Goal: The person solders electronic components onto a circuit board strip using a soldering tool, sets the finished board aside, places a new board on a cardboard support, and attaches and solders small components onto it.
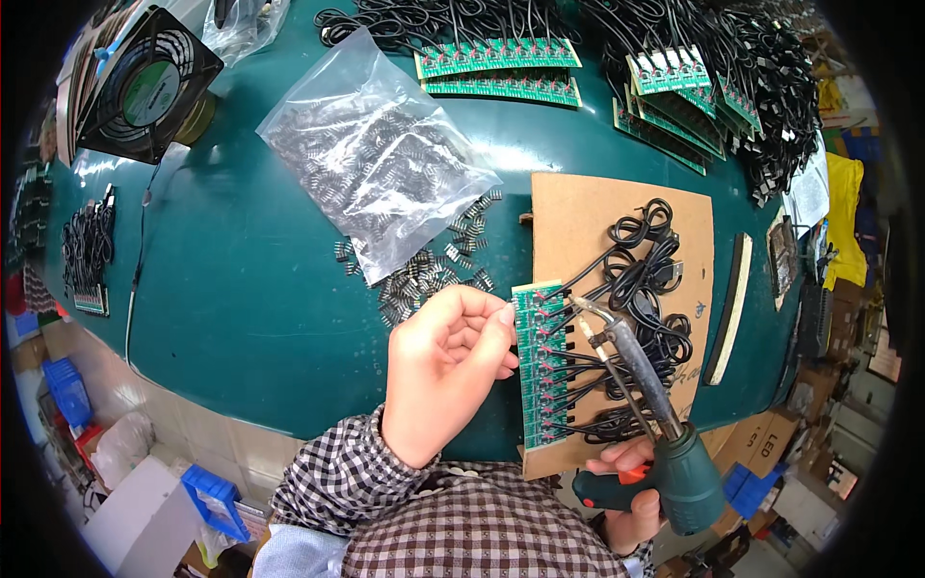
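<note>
A green circuit board panel (541, 366) lies on a brown cardboard sheet (578, 217), with several black USB cables (646, 279) running off its right side. My left hand (448, 356) is closed, thumb and forefinger pinched at the panel's upper left edge. My right hand (631, 486) grips the handle of a dark green soldering gun (686, 472) with a red trigger. The gun's metal tip points up and left, close to the panel's upper right edge; whether it touches is unclear. Small black pin components (419, 284) lie loose beyond my left hand.
A clear plastic bag (381, 164) of components lies beyond the loose pile. More cabled boards (496, 72) are stacked at the back, others (674, 96) at the back right. A black fan (149, 87) stands at the far left. A pale strip (729, 308) lies right of the cardboard.
</note>
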`<state>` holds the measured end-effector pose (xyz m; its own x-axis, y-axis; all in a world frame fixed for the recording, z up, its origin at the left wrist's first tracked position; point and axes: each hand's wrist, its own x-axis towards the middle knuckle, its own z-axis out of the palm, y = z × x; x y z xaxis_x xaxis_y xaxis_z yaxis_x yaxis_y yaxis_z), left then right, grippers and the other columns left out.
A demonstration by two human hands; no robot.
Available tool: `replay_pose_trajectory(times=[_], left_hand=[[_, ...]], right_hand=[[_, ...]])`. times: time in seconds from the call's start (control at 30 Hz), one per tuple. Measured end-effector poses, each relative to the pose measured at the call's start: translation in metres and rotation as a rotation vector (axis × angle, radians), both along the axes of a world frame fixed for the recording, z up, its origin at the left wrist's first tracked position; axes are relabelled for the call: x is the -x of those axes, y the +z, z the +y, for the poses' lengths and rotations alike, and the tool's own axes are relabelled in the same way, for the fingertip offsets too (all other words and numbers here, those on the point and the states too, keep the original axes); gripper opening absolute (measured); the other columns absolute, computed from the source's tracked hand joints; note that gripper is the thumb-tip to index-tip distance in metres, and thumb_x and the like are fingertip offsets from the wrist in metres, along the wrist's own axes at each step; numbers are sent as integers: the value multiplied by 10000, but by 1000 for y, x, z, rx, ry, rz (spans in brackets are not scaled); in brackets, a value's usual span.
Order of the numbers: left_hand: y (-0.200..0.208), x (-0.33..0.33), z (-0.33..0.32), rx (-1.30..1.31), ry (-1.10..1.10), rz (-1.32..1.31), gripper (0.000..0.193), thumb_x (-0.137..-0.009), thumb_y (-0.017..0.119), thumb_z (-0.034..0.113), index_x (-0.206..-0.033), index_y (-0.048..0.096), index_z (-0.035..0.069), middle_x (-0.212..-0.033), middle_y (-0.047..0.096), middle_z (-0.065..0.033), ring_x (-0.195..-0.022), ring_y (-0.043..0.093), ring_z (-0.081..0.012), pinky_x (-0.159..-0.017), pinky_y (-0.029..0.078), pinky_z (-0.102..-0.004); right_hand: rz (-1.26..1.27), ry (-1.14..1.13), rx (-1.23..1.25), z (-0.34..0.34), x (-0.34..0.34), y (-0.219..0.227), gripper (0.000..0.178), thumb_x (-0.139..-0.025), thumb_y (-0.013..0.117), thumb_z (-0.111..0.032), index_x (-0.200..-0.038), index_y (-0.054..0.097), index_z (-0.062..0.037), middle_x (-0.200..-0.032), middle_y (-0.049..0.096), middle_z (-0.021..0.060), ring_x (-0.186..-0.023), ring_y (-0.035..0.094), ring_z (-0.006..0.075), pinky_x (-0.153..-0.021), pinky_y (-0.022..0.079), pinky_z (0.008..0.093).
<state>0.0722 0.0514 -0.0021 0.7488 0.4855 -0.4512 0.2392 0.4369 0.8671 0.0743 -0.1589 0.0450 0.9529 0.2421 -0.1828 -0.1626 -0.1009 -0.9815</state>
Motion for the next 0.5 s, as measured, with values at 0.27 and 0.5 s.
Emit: replay_pose_trajectory(times=[0.27, 0.5], left_hand=[[1, -2, 7, 73, -24, 20, 98, -851, 531, 59, -863, 533, -38, -718, 598, -76, -578, 597, -115, -496, 492, -198], [2, -2, 14, 138, -79, 18, 102, -846, 539, 66, -877, 534, -30, -731, 600, -69, -618, 598, -100, -545, 504, -204]], right_hand=[[47, -3, 35, -3, 4, -4, 578, -800, 562, -403, -1117, 395, 51, -874, 483, 134, -825, 545, 252, -636, 565, 368], [88, 53, 65, -1, 3, -4, 558, -791, 571, -394, -1071, 407, 60, -851, 489, 131, -818, 553, 251, -645, 560, 364]])
